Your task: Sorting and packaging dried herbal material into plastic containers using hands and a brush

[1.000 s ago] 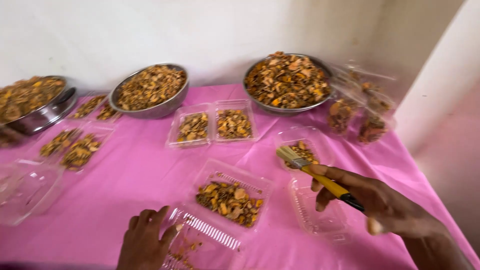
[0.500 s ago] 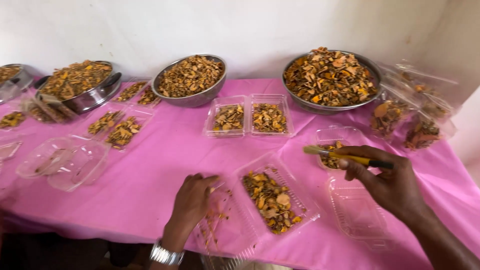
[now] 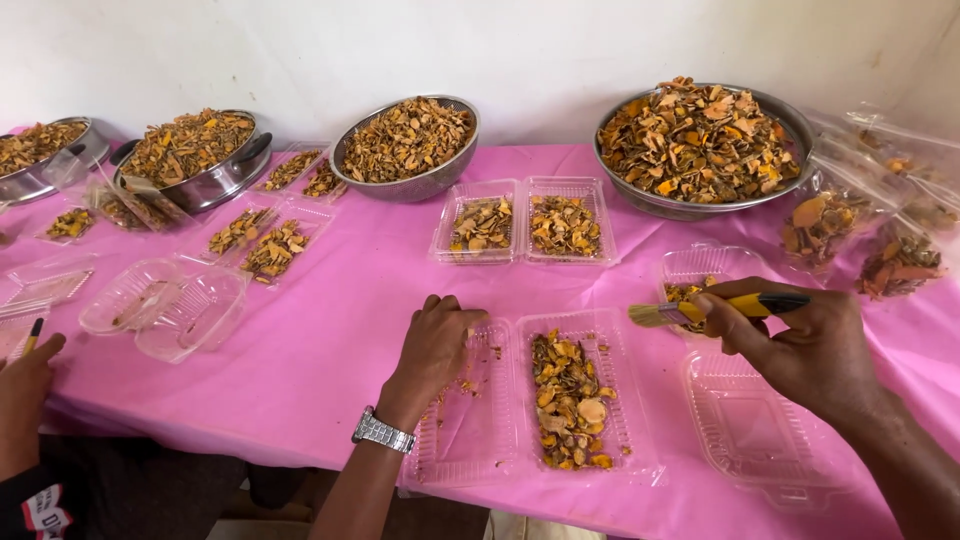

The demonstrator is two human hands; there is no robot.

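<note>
- At the near edge of the desk (image 3: 330, 330), which is draped in a bright pink cloth, an open clear plastic hinged box (image 3: 535, 400) lies flat with both halves up.
- The box's right half holds a heap of dried yellow-orange slices (image 3: 570, 400); its left half holds only a few crumbs.
- The left hand (image 3: 435, 345), with a silver metal wristwatch (image 3: 383, 431) on its wrist, rests on the top edge of that left half, its fingers (image 3: 450, 308) curled down and loosely closed with nothing gripped between them.
- The right hand (image 3: 800, 345) hovers over the desk just right of the box, its fingers closed firmly around a flat paintbrush with a yellow-and-black handle (image 3: 715, 308).
- The brush lies level, its pale bristles pointing left, above a second clear box with a few slices in it (image 3: 705, 275).
- Below the right hand lies an empty clear plastic tray (image 3: 755, 435).
- Farther back stands a closed pair of filled clear boxes (image 3: 525, 222), well apart from both hands.
- Along the white wall stand large round steel bowls heaped with the same dried slices: one at far right (image 3: 700, 150), one in the middle (image 3: 405, 145) and one at left (image 3: 190, 160).
- Clear plastic bags of slices (image 3: 860, 230) lie at the right edge.
- At the lower left another person's hand (image 3: 25, 385) rests at the desk's edge, near empty clear tubs (image 3: 165, 305).
</note>
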